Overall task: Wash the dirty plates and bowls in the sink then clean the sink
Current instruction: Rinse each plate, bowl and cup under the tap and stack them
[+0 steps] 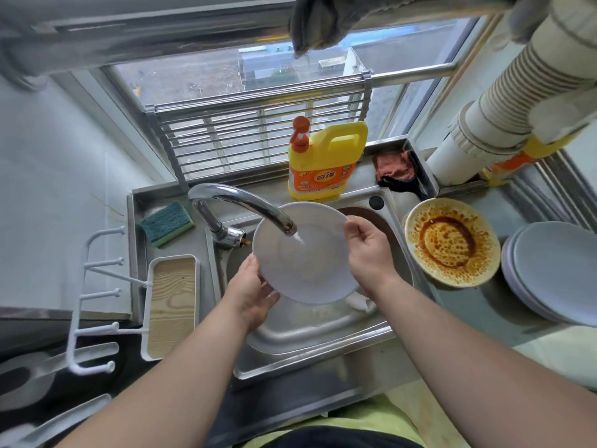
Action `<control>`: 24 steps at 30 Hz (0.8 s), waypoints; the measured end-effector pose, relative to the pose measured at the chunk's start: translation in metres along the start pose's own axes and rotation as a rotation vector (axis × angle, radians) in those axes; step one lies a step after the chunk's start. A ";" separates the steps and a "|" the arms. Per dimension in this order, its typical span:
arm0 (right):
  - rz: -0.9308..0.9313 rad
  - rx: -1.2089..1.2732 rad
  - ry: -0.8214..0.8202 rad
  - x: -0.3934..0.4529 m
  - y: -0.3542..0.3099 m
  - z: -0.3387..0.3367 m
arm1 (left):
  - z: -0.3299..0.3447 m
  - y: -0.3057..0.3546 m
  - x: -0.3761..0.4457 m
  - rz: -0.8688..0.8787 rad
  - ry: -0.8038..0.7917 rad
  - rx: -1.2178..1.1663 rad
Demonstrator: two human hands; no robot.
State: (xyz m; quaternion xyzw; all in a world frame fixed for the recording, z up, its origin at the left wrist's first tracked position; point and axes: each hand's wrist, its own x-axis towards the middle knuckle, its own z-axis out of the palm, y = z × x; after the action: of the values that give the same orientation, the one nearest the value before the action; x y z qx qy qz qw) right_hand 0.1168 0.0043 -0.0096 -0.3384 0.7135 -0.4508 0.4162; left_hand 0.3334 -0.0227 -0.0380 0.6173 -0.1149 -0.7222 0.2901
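Two hands on one white plate: left hand curls its fingers under the lower-left rim with the thumb on top; right hand pinches the right rim, fingers folded over the edge. Plate held tilted above the steel sink, under the faucet spout; water stream strikes its face near the centre. Something white lies in the basin below the plate, too hidden to identify. Right of the sink, on the counter: one dirty plate smeared with brown sauce, and beside it a stack of clean white plates. Behind the sink: yellow detergent bottle with orange pump, upright; reddish cloth in the corner. Left ledge: green-and-yellow sponge; white tray with wooden base
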 end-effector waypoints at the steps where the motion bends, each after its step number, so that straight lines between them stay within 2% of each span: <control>1: -0.030 -0.021 0.012 -0.002 -0.004 -0.004 | 0.005 0.001 0.001 0.000 0.001 -0.028; 6: -0.139 -0.095 0.118 -0.022 -0.034 -0.029 | 0.044 0.009 -0.003 0.012 -0.034 -0.066; 10: -0.070 0.012 0.278 -0.031 -0.038 -0.048 | 0.065 0.015 -0.007 0.100 -0.119 -0.039; 13: 0.252 0.246 0.364 -0.026 -0.020 -0.051 | 0.062 0.028 -0.012 0.167 -0.206 0.015; 17: 0.698 0.352 0.221 -0.018 0.033 -0.028 | 0.041 0.050 -0.025 0.219 -0.245 0.174; 20: 0.855 0.482 0.111 -0.027 0.038 0.005 | 0.017 0.061 -0.028 0.240 -0.186 0.201; 24: 0.867 0.560 0.047 -0.030 0.029 0.039 | -0.012 0.072 -0.034 0.230 -0.166 0.171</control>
State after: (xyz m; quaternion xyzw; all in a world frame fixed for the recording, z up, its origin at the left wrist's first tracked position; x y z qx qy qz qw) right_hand 0.1609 0.0265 -0.0376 0.1232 0.6494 -0.4181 0.6231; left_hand 0.3671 -0.0590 0.0252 0.5607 -0.2693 -0.7204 0.3069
